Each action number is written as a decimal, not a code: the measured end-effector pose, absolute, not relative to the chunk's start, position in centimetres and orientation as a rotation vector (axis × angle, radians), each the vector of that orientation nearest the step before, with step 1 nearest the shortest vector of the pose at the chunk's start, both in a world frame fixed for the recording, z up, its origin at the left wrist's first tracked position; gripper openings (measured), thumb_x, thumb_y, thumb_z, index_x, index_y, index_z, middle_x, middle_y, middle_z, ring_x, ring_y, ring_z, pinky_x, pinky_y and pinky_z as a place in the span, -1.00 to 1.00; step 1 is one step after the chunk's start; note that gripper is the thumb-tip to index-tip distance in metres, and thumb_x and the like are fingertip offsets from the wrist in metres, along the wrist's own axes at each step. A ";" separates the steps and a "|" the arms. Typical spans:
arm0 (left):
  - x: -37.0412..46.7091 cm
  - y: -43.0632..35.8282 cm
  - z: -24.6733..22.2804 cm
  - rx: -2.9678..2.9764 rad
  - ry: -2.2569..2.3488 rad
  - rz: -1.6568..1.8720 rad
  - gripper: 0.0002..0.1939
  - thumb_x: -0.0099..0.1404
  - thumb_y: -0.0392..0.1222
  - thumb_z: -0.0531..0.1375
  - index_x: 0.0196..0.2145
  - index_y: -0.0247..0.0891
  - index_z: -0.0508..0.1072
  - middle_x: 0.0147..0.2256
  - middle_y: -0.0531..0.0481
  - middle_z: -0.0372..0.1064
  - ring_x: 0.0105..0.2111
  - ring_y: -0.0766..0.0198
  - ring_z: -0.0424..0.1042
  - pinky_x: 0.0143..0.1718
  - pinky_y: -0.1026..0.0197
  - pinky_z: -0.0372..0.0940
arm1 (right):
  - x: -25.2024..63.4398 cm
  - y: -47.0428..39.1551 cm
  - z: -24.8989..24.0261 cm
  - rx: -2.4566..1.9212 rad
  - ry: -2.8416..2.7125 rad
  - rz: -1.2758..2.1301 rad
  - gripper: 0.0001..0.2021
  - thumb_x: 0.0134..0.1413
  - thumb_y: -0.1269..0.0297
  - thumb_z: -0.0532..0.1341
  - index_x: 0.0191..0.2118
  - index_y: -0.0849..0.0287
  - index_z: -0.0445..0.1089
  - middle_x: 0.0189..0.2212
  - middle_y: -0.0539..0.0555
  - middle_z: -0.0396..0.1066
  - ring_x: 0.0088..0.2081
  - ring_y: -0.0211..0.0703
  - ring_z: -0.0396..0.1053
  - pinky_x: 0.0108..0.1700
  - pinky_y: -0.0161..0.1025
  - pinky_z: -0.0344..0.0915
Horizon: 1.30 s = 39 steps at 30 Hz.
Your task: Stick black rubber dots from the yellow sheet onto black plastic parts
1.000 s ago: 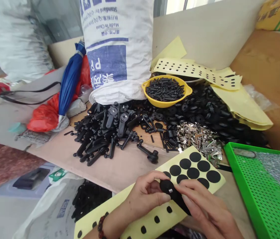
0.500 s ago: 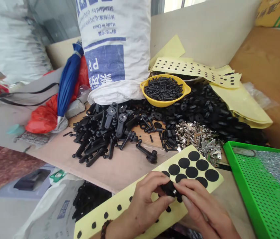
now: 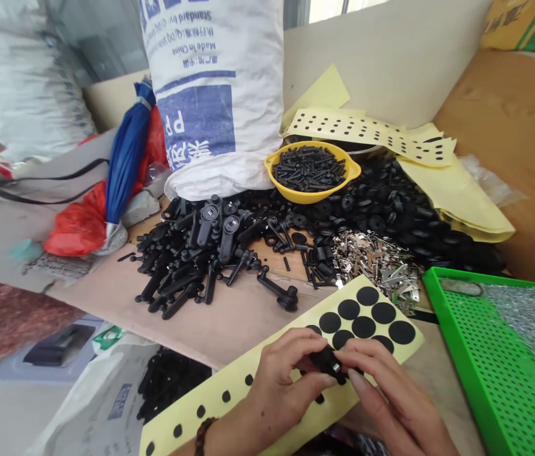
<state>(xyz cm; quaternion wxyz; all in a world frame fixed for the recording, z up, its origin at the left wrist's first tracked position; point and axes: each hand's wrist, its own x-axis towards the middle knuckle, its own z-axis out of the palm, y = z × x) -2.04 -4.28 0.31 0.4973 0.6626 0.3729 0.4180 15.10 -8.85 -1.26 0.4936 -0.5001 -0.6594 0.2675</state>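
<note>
My left hand [image 3: 283, 386] is closed around a small black part [image 3: 325, 362] with a bit of shiny metal showing on it. The fingertips of my right hand [image 3: 385, 386] press on the same part from the other side, and its underside is hidden by the fingers. Both hands are over a yellow sheet [image 3: 229, 373] that carries large round black pads and smaller black dots. Beyond the sheet lies a single black arm piece [image 3: 277, 290], near a heap of similar black arms [image 3: 186, 266].
A yellow bowl [image 3: 312, 195] holds black screw-like pieces. Beside small metal clips [image 3: 376, 259] stands a green tray [image 3: 490, 361] with shiny bits. Black discs [image 3: 404, 202], a white sack [image 3: 252, 82], a blue umbrella [image 3: 127, 152] and yellow sheets [image 3: 457, 190] lie farther back.
The view has shifted slightly. Both hands stay over the sheet, holding the black part, with only a slight shift in the fingers and the part.
</note>
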 end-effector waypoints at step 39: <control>-1.3 -4.1 1.3 0.846 0.989 0.658 -0.78 -0.03 -0.11 0.30 -0.48 -0.32 0.41 -0.48 0.02 0.35 -0.52 0.36 0.36 -0.51 0.34 0.32 | 13.6 -8.5 -0.4 -1.568 -1.584 1.226 -0.67 0.29 0.09 -0.14 -0.05 0.07 0.26 -0.51 -0.03 0.51 -0.49 -0.09 0.45 -0.42 -0.26 0.26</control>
